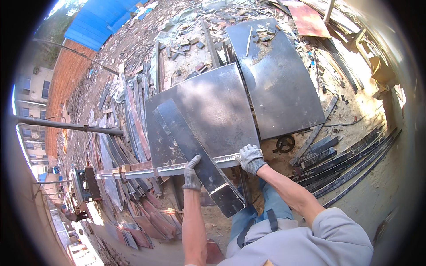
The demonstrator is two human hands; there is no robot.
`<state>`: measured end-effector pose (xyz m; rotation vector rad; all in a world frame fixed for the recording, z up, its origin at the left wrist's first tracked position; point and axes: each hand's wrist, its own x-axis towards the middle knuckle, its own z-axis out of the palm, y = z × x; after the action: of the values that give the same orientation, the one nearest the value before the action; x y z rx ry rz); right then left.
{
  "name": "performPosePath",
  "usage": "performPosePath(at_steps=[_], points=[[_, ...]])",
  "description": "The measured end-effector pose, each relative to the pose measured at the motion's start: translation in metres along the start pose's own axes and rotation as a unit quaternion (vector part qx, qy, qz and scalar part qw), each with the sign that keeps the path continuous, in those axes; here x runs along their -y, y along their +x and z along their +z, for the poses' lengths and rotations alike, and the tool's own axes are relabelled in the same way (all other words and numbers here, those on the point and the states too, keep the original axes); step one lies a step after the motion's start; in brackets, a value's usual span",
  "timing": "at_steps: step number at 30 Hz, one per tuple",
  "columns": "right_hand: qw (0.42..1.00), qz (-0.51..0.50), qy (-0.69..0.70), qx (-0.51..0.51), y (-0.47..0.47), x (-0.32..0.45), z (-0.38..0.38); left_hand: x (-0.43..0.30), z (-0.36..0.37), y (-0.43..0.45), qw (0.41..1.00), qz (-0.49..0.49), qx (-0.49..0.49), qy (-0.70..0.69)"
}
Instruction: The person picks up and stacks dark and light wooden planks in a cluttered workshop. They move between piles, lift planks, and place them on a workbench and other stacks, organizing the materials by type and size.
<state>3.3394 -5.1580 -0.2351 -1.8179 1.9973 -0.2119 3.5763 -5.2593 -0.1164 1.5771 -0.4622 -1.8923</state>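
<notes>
My left hand [192,173], in a grey work glove, grips the left edge of a long dark film-faced board [186,133]. Its thumb lies on top; the fingers underneath are hidden. The board slants across a steel machine table [213,106] and overhangs its front edge towards my legs. At its near end sits a short dark piece with a pale raw edge [228,199]. My right hand [251,159], also gloved, is curled over the table's front right corner, at the rail with a printed scale [173,170]. No loose piece shows in it.
A second steel table [283,89] adjoins on the right, with offcuts [264,35] at its far end. Below it is a black handwheel [285,143]. Dark boards [346,163] are stacked at right; strips [133,119] lie left. Scrap wood [186,45] covers the ground beyond.
</notes>
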Motion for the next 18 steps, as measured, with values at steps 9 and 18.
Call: performPosePath(at_steps=[9,18], points=[[0.997,0.048,0.037,-0.056,-0.116,0.042,0.04,-0.035,0.004,0.142,0.985,-0.027,0.098,0.14],[0.863,0.265,0.402,-0.152,-0.179,0.014,0.067,-0.023,-0.037,0.18,0.973,-0.06,0.124,0.184]])
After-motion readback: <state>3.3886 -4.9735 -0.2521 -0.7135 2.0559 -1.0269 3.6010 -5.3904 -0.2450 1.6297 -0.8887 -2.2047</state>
